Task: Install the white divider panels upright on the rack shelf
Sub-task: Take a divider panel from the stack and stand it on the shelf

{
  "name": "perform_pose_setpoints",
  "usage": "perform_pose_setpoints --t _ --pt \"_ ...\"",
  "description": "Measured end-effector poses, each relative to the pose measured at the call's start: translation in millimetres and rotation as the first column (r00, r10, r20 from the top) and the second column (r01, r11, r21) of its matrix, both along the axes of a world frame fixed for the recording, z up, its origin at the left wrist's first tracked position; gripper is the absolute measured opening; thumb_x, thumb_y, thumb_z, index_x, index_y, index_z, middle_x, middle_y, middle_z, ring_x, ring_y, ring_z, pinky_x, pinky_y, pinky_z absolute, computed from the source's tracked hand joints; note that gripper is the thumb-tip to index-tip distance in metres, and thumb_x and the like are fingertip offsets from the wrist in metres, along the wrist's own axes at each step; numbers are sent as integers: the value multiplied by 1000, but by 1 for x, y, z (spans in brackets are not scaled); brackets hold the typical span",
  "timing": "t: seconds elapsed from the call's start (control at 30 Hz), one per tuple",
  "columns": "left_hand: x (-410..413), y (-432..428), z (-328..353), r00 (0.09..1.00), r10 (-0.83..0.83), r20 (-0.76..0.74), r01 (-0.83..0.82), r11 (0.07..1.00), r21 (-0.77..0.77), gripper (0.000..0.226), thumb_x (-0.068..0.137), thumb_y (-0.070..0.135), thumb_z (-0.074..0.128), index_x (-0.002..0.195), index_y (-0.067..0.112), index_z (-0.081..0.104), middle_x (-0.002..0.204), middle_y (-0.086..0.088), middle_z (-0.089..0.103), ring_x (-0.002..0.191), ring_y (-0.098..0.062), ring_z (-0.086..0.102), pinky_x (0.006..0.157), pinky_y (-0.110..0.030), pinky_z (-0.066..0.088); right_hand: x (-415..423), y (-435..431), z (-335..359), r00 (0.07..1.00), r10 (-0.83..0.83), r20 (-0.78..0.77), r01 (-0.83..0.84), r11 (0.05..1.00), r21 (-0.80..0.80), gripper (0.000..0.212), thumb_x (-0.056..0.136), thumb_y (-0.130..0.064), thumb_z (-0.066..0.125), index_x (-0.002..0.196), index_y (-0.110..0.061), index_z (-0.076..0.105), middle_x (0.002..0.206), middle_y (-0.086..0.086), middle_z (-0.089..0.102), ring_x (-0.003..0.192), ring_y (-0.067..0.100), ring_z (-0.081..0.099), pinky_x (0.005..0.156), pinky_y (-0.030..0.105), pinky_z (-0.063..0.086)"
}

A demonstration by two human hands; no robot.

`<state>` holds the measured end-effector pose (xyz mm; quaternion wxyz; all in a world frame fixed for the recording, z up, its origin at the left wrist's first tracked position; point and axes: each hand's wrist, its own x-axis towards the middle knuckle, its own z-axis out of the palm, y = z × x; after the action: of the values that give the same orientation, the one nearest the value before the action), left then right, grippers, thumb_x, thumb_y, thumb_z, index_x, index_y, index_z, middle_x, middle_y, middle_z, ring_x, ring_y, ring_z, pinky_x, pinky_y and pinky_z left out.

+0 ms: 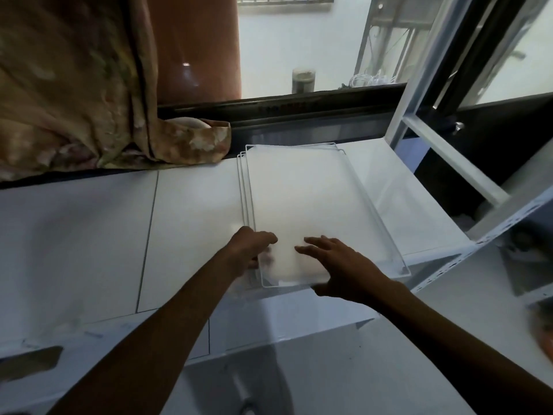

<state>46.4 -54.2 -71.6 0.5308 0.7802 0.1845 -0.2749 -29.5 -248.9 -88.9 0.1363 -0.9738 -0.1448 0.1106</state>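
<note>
A stack of white divider panels [302,193] with thin wire frames lies flat on the white shelf [185,223], long side pointing away from me. My left hand [250,250] curls over the stack's near left corner, fingers on the top panel's edge. My right hand [338,265] hovers flat over the near end of the top panel, fingers spread, thumb under the near edge. Whether either hand has lifted a panel is unclear.
A white metal rack frame [443,151] with a perforated rail [478,244] stands at the right. A brown patterned curtain [74,85] hangs at the back left over the sill. A window with a dark track [299,106] runs along the back. Lower shelf surfaces lie below.
</note>
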Motion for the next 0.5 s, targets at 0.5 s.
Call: perform_pose_setpoints --t 0.5 --pt "21 45 116 902 294 316 -190 928 -320 25 89 22 53 109 9 55 107 -19 70 82 -41 73 81 -57 58 9 -3 34 997 -82 2 80 984 160 109 82 -19 67 134 -64 -18 165 -3 5 129 25 48 100 36 47"
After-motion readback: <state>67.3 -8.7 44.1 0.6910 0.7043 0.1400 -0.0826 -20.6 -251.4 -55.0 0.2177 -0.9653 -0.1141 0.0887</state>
